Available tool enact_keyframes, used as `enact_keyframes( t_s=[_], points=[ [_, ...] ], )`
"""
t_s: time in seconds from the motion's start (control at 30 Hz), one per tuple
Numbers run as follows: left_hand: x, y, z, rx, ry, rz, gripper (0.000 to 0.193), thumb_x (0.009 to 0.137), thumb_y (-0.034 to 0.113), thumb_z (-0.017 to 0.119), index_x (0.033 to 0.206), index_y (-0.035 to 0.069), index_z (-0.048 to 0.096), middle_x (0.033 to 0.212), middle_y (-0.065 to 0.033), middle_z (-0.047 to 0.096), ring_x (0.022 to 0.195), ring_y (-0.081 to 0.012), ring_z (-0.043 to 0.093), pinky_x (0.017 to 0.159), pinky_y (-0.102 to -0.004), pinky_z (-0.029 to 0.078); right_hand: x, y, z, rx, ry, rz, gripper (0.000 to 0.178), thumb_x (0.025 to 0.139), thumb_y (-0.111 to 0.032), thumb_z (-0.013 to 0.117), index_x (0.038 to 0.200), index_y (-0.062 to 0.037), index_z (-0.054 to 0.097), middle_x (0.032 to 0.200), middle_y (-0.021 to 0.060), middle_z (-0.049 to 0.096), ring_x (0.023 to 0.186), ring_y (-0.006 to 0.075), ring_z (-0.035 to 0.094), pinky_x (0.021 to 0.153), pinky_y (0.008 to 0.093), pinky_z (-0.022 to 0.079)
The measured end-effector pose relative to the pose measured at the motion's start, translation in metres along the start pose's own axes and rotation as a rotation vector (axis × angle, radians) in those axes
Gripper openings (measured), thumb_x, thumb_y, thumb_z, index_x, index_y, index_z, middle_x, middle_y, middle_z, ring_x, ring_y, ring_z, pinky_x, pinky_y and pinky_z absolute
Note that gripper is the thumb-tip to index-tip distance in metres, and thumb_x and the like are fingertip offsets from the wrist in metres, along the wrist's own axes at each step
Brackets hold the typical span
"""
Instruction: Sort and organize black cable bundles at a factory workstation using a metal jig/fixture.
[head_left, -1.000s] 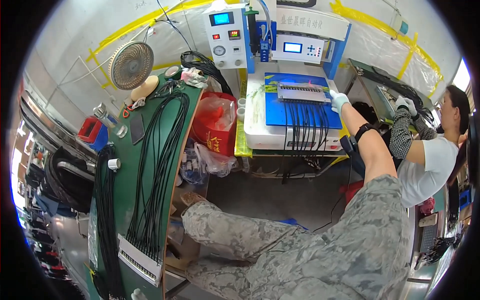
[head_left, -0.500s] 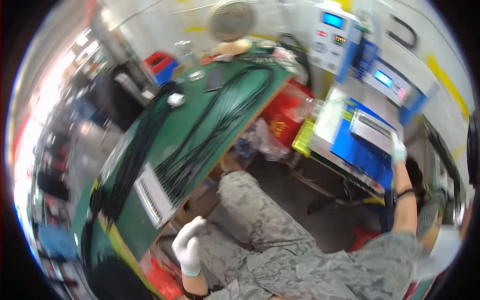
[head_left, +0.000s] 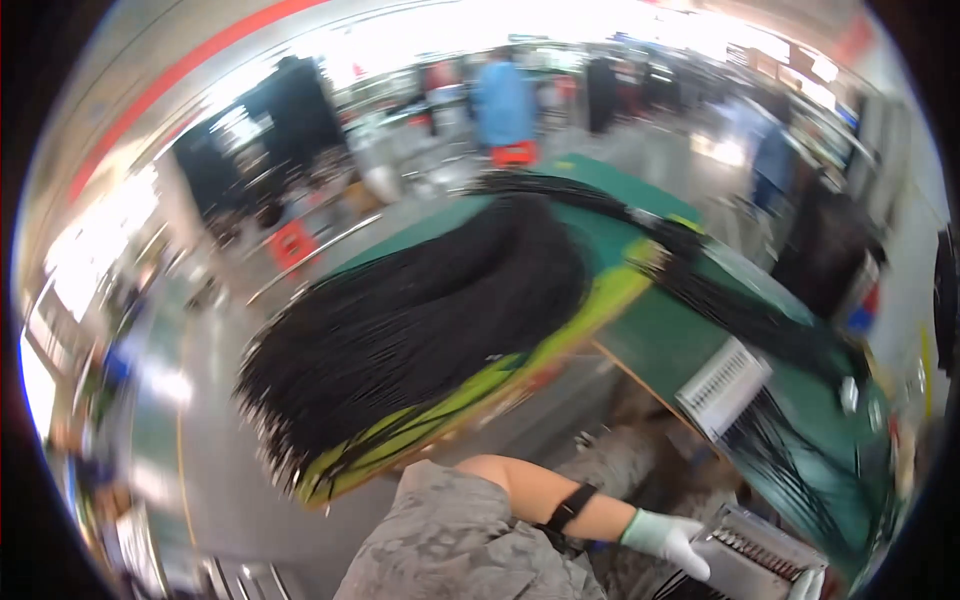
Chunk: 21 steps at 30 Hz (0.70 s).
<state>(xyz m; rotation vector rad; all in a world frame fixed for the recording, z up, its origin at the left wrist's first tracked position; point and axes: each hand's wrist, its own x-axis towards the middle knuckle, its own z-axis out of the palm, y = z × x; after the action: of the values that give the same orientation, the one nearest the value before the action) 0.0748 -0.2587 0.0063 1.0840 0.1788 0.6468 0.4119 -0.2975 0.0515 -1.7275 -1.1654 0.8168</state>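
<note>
At the lower right, my white-gloved left hand (head_left: 665, 538) grips the left edge of a pale flat fixture (head_left: 760, 550) with a row of small slots or pins. My right hand (head_left: 808, 584), partly cut off by the picture's rim, holds the fixture's other end. Thin black cables (head_left: 672, 584) hang beside the left hand. A similar white slotted fixture (head_left: 725, 388) lies on the green table (head_left: 640, 345), with black cables (head_left: 790, 460) running out from it.
A large heap of black cables (head_left: 420, 310) covers a yellow-green-edged bench (head_left: 600, 305) at left. Another cable bundle (head_left: 750, 305) crosses the green table. Further back are a person in blue (head_left: 503, 100), a red stool (head_left: 514, 153) and blurred racks.
My view has swung left to the cable heap. The fixture my right hand held at the blue-topped machine is now before me, and my left hand, empty before, has closed on it.
</note>
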Motion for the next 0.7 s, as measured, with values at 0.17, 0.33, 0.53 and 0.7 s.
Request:
enact_keyframes(
  t_s=[0.17,0.33,0.53,0.7],
  points=[
    [-0.035,0.024,-0.015,-0.241,0.391,0.128,0.050,0.080,0.013,0.073,0.125,0.004,0.054,0.120,-0.0056,0.060,0.110,-0.0127,0.054,0.091,-0.0306,0.044,0.099,-0.037,0.098,-0.183,-0.333,-0.474,0.043,0.090,-0.032,0.060,0.122,-0.0031,0.059,0.116,0.0194,0.060,0.105,0.0265,0.058,0.088,0.0364,0.047],
    [-0.069,0.030,-0.042,-0.190,0.795,0.115,0.039,0.080,0.010,0.072,0.117,0.003,0.061,0.113,-0.0061,0.064,0.104,-0.0148,0.059,0.089,-0.0322,0.047,0.108,-0.123,0.198,-0.331,-0.697,-0.235,0.037,0.090,-0.029,0.062,0.116,-0.0036,0.064,0.111,0.0173,0.064,0.098,0.0286,0.062,0.088,0.0381,0.049],
    [-0.091,0.035,-0.071,-0.350,0.767,0.264,0.035,0.078,0.006,0.072,0.112,0.002,0.063,0.103,-0.0072,0.067,0.093,-0.0197,0.064,0.081,-0.0352,0.052,0.279,-0.106,0.286,-0.105,-0.821,-0.228,0.044,0.085,-0.040,0.061,0.111,-0.0042,0.059,0.111,0.0134,0.062,0.100,0.0291,0.059,0.088,0.0392,0.045],
    [-0.095,0.019,-0.096,-0.315,0.759,0.296,0.034,0.077,0.004,0.072,0.110,0.002,0.064,0.098,-0.0087,0.068,0.087,-0.0208,0.066,0.077,-0.0346,0.052,0.301,-0.109,0.349,-0.616,-0.569,-1.011,0.036,0.084,-0.025,0.060,0.107,0.0027,0.056,0.104,0.0198,0.061,0.095,0.0335,0.058,0.082,0.0389,0.045]
  ],
)
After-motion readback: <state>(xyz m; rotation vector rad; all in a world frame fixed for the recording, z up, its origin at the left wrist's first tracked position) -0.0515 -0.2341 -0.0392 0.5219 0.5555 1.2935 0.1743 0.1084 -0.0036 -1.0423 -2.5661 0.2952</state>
